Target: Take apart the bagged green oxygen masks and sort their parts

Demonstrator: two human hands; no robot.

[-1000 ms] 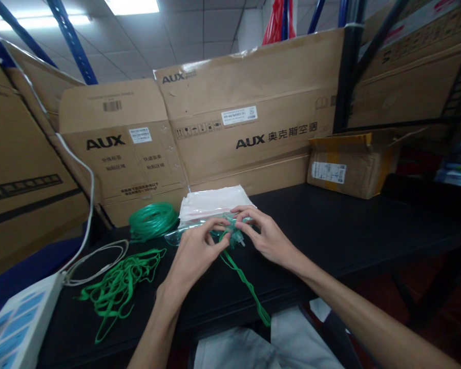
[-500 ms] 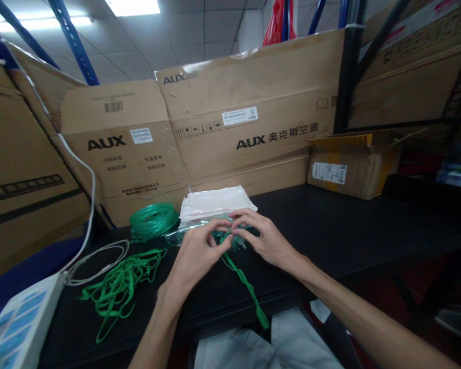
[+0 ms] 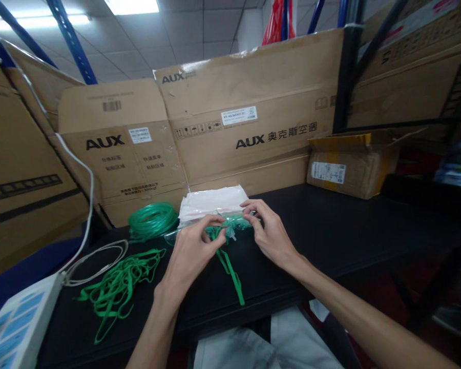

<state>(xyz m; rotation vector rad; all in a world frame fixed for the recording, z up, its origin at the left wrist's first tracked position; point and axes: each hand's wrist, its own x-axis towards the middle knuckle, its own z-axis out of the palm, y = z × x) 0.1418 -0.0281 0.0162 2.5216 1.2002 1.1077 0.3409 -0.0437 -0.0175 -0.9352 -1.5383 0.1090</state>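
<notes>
My left hand (image 3: pixel 195 243) is curled, with thumb and fingers around the upper part of a flat green elastic strap (image 3: pixel 230 271). The strap's loop hangs down over the black table. Between my hands lies a clear, greenish plastic piece (image 3: pixel 236 221) with a small pale fitting, too blurred to name. My right hand (image 3: pixel 271 233) is bent at its right end, with thumb and fingertips close together; what they pinch is hidden. Behind my hands is a stack of white packets (image 3: pixel 213 200) in clear film. To the left lies a tangled heap of green elastic straps (image 3: pixel 119 287).
A coil of green clear tubing (image 3: pixel 152 220) and a looped pale cable (image 3: pixel 100 259) lie at left, near a white power strip (image 3: pixel 21 320). Cardboard panels (image 3: pixel 249 169) wall the back of the black table (image 3: pixel 330 225). An open carton (image 3: pixel 341 164) stands at back right.
My hands have moved apart: the right one to the right, the left slightly left. The hanging strap has shifted left and its lower end sits higher. More of the greenish plastic piece shows between them.
</notes>
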